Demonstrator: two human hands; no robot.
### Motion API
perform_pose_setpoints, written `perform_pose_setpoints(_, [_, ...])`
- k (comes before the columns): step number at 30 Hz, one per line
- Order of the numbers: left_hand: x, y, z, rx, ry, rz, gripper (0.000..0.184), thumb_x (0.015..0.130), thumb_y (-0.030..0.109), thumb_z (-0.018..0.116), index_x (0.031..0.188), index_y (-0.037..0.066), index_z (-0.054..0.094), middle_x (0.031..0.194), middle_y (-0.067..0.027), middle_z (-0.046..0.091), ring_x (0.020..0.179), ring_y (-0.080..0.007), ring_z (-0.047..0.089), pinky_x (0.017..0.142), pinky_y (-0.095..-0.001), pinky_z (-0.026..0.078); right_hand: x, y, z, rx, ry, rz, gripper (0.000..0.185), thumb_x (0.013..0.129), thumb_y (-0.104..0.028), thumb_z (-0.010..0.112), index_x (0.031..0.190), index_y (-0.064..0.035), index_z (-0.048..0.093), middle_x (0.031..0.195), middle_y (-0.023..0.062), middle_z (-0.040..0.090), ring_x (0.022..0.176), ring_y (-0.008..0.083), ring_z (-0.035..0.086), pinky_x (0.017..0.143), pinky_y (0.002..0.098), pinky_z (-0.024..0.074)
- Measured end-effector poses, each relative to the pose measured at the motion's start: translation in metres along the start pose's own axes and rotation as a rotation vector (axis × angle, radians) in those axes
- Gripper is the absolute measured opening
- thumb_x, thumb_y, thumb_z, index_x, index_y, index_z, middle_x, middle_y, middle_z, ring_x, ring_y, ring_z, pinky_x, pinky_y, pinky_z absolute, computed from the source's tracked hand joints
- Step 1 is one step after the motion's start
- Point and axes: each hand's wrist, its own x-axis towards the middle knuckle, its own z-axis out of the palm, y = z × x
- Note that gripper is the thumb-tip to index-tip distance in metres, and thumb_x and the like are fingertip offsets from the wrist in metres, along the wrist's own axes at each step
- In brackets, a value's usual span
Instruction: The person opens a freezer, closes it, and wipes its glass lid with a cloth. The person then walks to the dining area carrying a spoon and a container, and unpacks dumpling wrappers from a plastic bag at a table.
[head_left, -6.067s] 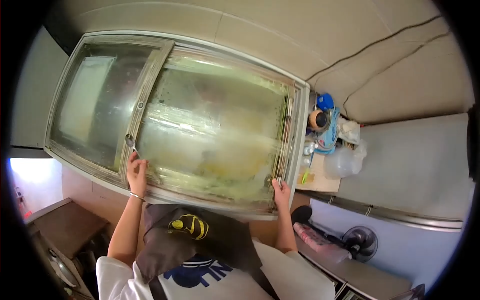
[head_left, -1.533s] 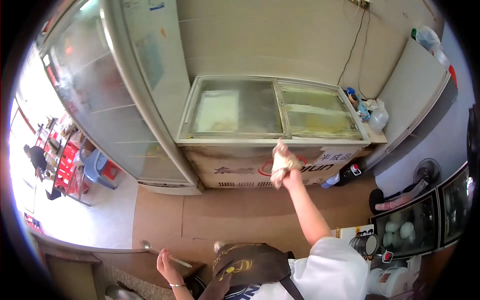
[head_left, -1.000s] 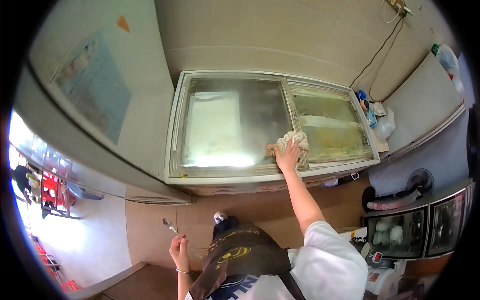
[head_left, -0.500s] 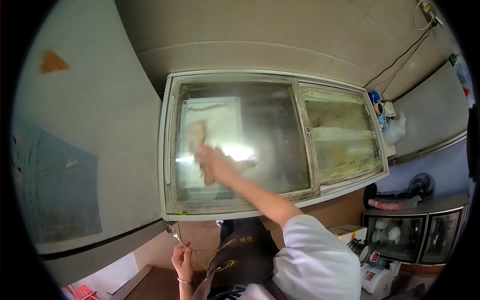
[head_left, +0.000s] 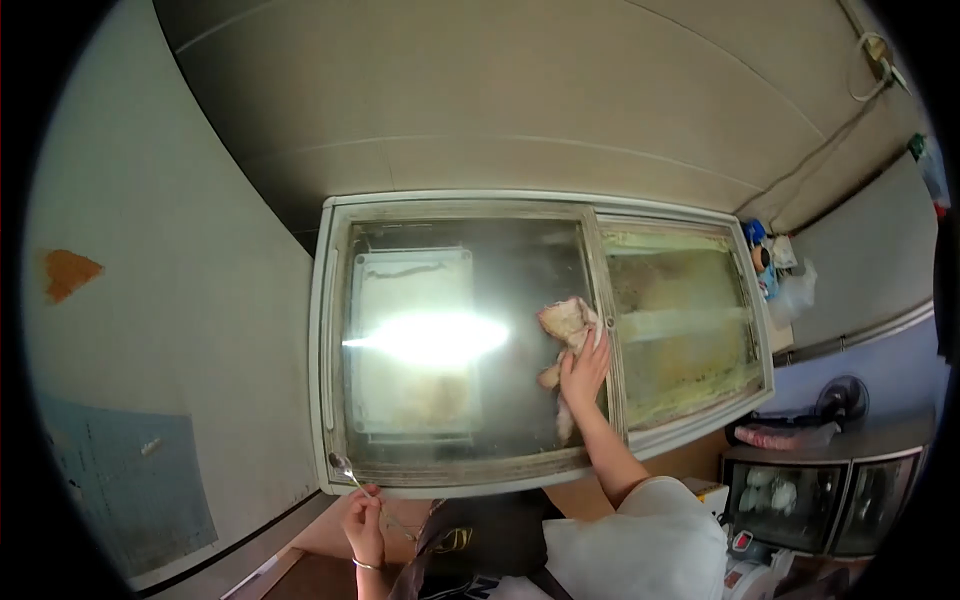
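Note:
My right hand (head_left: pixel 585 368) presses a pale, crumpled cloth (head_left: pixel 568 320) against the glass lid (head_left: pixel 520 270) of a chest freezer, near the middle frame bar. A dim reflection of the hand shows in the glass below it. Between the closed fingers of my left hand (head_left: pixel 363 522) is a metal spoon (head_left: pixel 343 466), its bowl pointing up over the freezer's front left corner. Through the left pane a white tray-like shape is visible under a bright glare.
To the right, a second sliding pane (head_left: pixel 685 330) is clouded and yellowish. A tall pale panel (head_left: pixel 130 250) stands at the left, and a tiled wall (head_left: pixel 480 100) runs behind. Glass-fronted cabinets (head_left: pixel 790 500) and a black fan (head_left: pixel 842 397) are at the lower right.
My right hand has carried the cloth rightward across the glass, from the left part to beside the middle bar. The view has tilted up, and the spoon now overlaps the freezer's corner.

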Motion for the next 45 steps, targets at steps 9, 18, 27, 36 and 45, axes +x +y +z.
perform_pose_setpoints(9, [-0.025,-0.012,0.000,-0.010,0.236,-0.065,0.010,0.081,0.002,0.053,0.073,-0.001,0.057,0.095,-0.0113,0.057,0.091,-0.0200,0.055,0.077,-0.0301,0.044,0.198,-0.176,0.117,0.287,0.189,-0.250,0.046,0.069,-0.025,0.057,0.114,-0.0153,0.051,0.119,0.0066,0.048,0.114,0.0289,0.039,0.094,0.0461,0.0286])
perform_pose_setpoints(18, [-0.013,0.011,0.023,0.014,0.189,-0.003,0.008,0.081,0.001,0.052,0.075,-0.001,0.056,0.094,-0.0098,0.057,0.086,-0.0168,0.054,0.076,-0.0278,0.043,0.062,-0.311,0.130,0.587,-0.185,-0.963,0.047,0.067,-0.007,0.054,0.114,-0.0072,0.050,0.119,0.0113,0.048,0.113,0.0280,0.042,0.093,0.0398,0.0342])
perform_pose_setpoints(27, [0.002,0.008,0.032,-0.022,0.176,-0.050,0.009,0.082,0.002,0.053,0.074,-0.001,0.054,0.096,-0.0098,0.056,0.081,-0.0152,0.054,0.074,-0.0267,0.043,-0.055,-0.139,0.041,1.234,-0.848,-1.140,0.035,0.066,-0.012,0.058,0.101,-0.0129,0.061,0.110,0.0103,0.056,0.102,0.0297,0.050,0.092,0.0399,0.0362])
perform_pose_setpoints(36, [0.001,0.000,0.029,0.051,0.157,-0.001,0.011,0.083,0.003,0.052,0.073,-0.001,0.053,0.098,-0.0111,0.056,0.088,-0.0178,0.055,0.075,-0.0271,0.043,0.223,-0.004,0.085,0.138,0.114,-0.399,0.033,0.073,-0.013,0.058,0.105,-0.0079,0.055,0.122,0.0153,0.046,0.107,0.0360,0.044,0.093,0.0442,0.0338])
perform_pose_setpoints(45, [0.013,0.013,0.046,-0.017,0.127,0.008,0.011,0.083,0.003,0.051,0.074,-0.002,0.053,0.097,-0.0110,0.056,0.088,-0.0186,0.054,0.077,-0.0287,0.042,-0.055,-0.135,0.041,0.627,-0.701,-0.892,0.037,0.069,-0.012,0.057,0.106,-0.0148,0.059,0.115,0.0097,0.053,0.106,0.0280,0.049,0.092,0.0376,0.0364])
